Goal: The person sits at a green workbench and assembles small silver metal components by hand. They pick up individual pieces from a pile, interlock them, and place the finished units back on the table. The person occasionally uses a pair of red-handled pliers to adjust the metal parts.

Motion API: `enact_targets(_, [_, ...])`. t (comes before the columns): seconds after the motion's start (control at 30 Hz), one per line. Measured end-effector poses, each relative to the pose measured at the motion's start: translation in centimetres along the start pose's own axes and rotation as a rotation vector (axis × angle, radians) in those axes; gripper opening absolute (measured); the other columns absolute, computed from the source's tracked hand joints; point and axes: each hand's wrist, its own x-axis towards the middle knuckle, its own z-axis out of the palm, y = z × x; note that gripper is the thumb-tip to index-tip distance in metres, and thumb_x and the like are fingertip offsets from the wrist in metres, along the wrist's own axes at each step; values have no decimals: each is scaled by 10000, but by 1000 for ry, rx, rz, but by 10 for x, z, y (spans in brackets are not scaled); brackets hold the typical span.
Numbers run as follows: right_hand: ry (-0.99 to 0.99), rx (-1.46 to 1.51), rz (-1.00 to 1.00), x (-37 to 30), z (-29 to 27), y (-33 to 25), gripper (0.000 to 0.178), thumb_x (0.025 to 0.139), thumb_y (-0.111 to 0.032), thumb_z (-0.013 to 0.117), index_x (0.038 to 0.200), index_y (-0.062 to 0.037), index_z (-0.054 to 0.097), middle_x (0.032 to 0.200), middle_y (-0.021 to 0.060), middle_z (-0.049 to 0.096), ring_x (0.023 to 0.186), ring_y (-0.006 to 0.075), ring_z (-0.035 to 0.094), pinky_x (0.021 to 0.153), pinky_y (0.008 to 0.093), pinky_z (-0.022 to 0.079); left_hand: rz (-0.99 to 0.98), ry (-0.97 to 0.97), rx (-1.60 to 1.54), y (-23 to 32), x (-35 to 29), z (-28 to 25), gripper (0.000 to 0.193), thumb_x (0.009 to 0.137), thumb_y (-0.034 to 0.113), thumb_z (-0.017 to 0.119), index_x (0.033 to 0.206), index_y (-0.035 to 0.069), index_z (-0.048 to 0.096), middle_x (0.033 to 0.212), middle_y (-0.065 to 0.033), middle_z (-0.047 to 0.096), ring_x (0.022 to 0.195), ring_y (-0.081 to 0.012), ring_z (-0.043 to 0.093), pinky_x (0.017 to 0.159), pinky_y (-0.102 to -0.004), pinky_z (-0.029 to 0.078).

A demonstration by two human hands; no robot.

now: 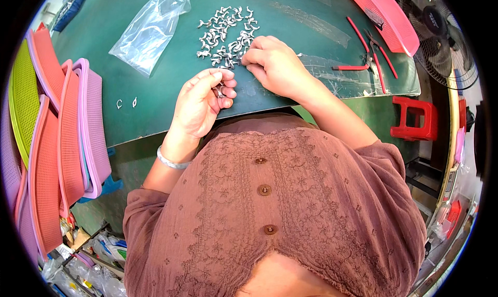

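Small curved silver metal pieces (220,30) lie in a loose pile on the green table. My left hand (199,97) is turned palm up in front of the pile, its fingers curled round a few of these metal pieces (220,91). At the right edge of the pile, my right hand (275,64) rests with its fingers bent and drawn together. Whatever its fingertips may pinch is hidden behind the hand.
A clear plastic bag (151,30) lies left of the pile, and two tiny light pieces (134,102) sit nearer the left edge. Red-handled pliers (367,58) and a pink basket (386,22) are at right. Stacked baskets (93,126) stand left; a red stool (415,118) and fan (436,27) stand right.
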Motion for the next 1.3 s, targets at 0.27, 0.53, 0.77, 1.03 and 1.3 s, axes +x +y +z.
enact_targets(0.27, [-6,59,65,-3,-7,4,86,698,-63,622,776,-43,591,798,76,551,793,269,529,698,350,432,11,26,14,-2,0,0,161,866,117,484,872,-13,578,827,-88,603,691,-157,571,598,-267,466])
enact_targets(0.53, [92,-54,94,4,10,-1,88,689,-138,638,734,-66,614,754,76,560,775,280,533,693,377,426,18,3,2,-2,0,0,164,872,117,479,940,-12,554,830,-83,586,686,-147,570,596,-261,466])
enact_targets(0.77, [78,160,142,1,3,-3,77,719,-50,629,786,-21,604,744,82,547,703,228,548,620,308,439,-7,41,38,0,0,5,203,883,142,479,995,-23,519,805,-83,582,654,-132,569,554,-235,464])
enact_targets(1.03, [67,535,210,-2,-6,-18,65,758,-36,603,813,-2,598,775,48,562,714,128,550,634,244,440,-96,35,67,2,4,12,204,890,166,476,968,-13,535,771,-69,577,604,-121,539,500,-212,423])
enact_targets(1.3, [41,613,260,-3,-9,-23,60,774,-29,575,812,17,585,789,77,561,710,144,573,648,259,467,-127,9,46,1,7,13,165,868,162,521,865,4,565,703,-43,558,559,-103,499,460,-198,388])
